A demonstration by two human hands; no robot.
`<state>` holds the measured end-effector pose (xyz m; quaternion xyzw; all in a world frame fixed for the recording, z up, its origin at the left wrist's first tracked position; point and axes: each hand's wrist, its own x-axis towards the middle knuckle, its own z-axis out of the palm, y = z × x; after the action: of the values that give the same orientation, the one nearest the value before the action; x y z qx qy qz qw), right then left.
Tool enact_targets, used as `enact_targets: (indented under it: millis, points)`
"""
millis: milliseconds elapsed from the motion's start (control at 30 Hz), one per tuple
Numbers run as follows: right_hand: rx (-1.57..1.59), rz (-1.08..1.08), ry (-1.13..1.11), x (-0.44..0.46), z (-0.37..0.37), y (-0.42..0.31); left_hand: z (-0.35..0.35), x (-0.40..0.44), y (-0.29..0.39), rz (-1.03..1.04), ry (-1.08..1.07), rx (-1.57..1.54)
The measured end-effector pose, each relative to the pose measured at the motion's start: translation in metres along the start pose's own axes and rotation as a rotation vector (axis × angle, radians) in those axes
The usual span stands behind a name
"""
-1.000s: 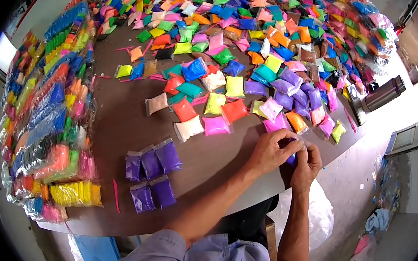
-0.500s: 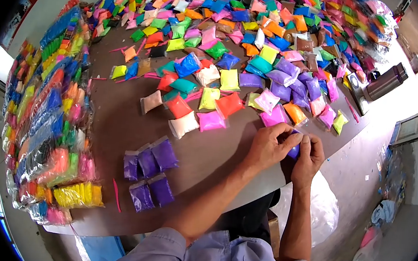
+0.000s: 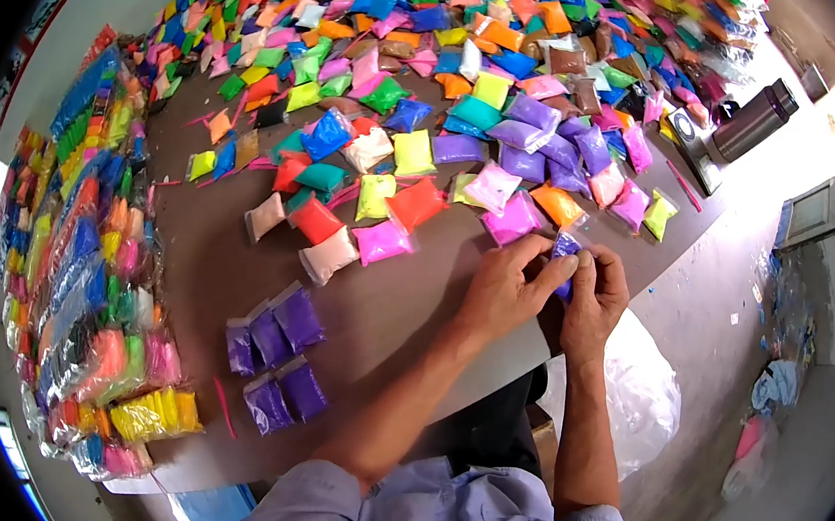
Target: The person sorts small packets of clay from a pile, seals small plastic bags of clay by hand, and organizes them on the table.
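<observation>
A small clear packet of purple clay-like filling (image 3: 566, 249) is pinched between my two hands over the table's front edge. My left hand (image 3: 507, 287) grips it with thumb and bent fingers from the left. From the other side, the thumb and fingers of my right hand (image 3: 595, 300) close on it, hiding its lower part. Just beyond my fingers lie a magenta packet (image 3: 512, 219) and an orange packet (image 3: 558, 205). To the left of my left forearm, several dark purple packets (image 3: 298, 320) lie flat in two short rows.
A heap of multicoloured packets (image 3: 381, 16) covers the far side of the brown table (image 3: 403, 309). Bagged stacks (image 3: 84, 279) line the left edge, near a pink strip (image 3: 224, 408). A metal flask (image 3: 755, 122) stands at the right; a white plastic bag (image 3: 640, 398) hangs below.
The purple packet now shows more of itself above my fingertips. My view has shifted slightly, so the hands and table appear further left. Both hands keep their hold.
</observation>
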<state>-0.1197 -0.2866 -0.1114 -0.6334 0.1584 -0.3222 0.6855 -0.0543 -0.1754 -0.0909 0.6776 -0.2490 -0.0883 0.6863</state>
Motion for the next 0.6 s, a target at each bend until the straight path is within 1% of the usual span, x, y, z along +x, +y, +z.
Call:
enact_targets:
  millis: [33, 100, 133, 167, 233, 267, 300, 367, 400, 467, 567, 600]
  points:
    - [0.043, -0.004, 0.042, 0.000, 0.000, 0.000, 0.000, -0.001, -0.003, -0.001, -0.010, -0.001]
    - [0.034, 0.011, 0.052, -0.001, 0.000, 0.003, -0.003, -0.002, -0.010, 0.022, -0.045, 0.182]
    - [0.010, 0.013, 0.048, -0.002, -0.001, 0.004, 0.000, 0.000, -0.004, 0.042, -0.014, 0.085]
    - [-0.001, 0.034, 0.033, -0.002, -0.001, 0.004, -0.001, 0.001, -0.003, 0.040, -0.023, 0.085]
    - [0.089, 0.080, -0.006, -0.002, 0.002, -0.004, -0.006, -0.001, -0.003, -0.052, -0.048, 0.195]
    - [0.089, 0.081, 0.001, -0.001, 0.002, -0.005, -0.004, -0.002, -0.007, -0.021, -0.027, 0.203]
    - [0.106, 0.088, -0.012, -0.001, 0.001, -0.006, -0.004, -0.002, -0.008, -0.024, -0.033, 0.203]
    - [0.122, 0.101, -0.018, -0.001, 0.000, -0.005, -0.005, -0.002, -0.007, -0.105, -0.057, 0.199]
    - [0.078, 0.090, -0.005, -0.001, -0.002, -0.005, -0.005, -0.002, -0.004, -0.110, -0.063, 0.199]
    - [-0.001, 0.079, 0.042, -0.001, -0.002, -0.003, -0.005, 0.001, 0.001, -0.149, -0.120, 0.046]
    - [0.051, 0.094, 0.096, -0.003, 0.002, -0.008, -0.007, 0.000, -0.004, -0.203, -0.159, 0.040]
    - [0.039, 0.113, 0.097, -0.004, 0.003, -0.010, -0.007, 0.000, -0.002, -0.203, -0.142, 0.020]
